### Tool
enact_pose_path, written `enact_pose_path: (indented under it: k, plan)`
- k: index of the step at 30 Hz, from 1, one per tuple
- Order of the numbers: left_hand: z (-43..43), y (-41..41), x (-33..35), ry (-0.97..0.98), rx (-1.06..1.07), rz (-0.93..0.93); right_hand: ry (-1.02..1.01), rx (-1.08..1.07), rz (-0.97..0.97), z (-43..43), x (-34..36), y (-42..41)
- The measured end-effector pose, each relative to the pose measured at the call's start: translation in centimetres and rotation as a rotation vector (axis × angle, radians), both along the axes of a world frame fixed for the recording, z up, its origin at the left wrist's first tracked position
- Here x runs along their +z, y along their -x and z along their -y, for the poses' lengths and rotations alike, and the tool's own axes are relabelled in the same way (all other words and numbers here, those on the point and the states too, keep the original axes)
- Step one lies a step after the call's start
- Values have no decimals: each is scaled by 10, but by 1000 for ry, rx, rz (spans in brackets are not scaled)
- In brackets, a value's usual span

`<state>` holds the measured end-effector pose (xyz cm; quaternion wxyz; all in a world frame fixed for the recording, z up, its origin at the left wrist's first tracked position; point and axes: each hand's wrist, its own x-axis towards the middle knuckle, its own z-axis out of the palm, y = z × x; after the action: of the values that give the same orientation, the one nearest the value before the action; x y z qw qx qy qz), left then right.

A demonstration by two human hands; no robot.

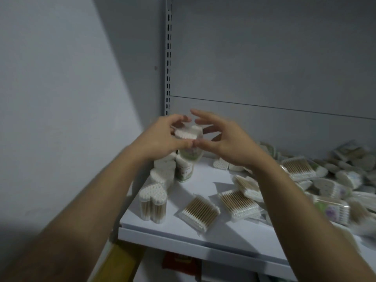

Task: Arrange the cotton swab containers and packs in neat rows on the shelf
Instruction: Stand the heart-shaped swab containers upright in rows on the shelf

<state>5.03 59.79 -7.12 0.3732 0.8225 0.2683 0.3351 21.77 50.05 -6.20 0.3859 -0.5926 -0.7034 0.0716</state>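
Note:
On the white shelf [195, 231], a row of upright heart-shaped cotton swab containers [154, 202] runs along the left edge toward the back. At the back left, a container [188, 133] sits on top of a green-labelled one [188, 157]. My left hand [162, 137] grips this top container from the left, fingers curled over it. My right hand [221, 137] hovers at its right side with fingers spread and loose, thumb tip near the container. Flat packs of swabs [200, 212] lie loose on the shelf.
A jumbled heap of packs and containers [329, 186] covers the right half of the shelf. The slotted upright [168, 58] and grey back panel stand behind. A grey wall closes the left side. Yellow and red items [179, 261] show on the level below.

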Motion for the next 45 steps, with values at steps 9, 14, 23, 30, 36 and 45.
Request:
enact_pose_path:
  k: [9, 14, 23, 30, 36, 45]
  plan:
    - [-19, -4, -8, -26, -1, -35, 23, -279, 285, -18, -31, 8]
    - [-44, -8, -37, -268, 24, -449, 206, -347, 447, -16, -77, 17]
    - [-59, -19, -48, -309, 22, -679, 222, -366, 533, -35, -91, 29]
    - [-71, -24, -57, -284, 53, -693, 175, -371, 644, -40, -101, 32]
    - [-74, -27, -54, -275, 28, -709, 155, -355, 672, -43, -100, 36]
    - [-75, -24, -56, -256, -3, -706, 208, -377, 619, -47, -98, 38]
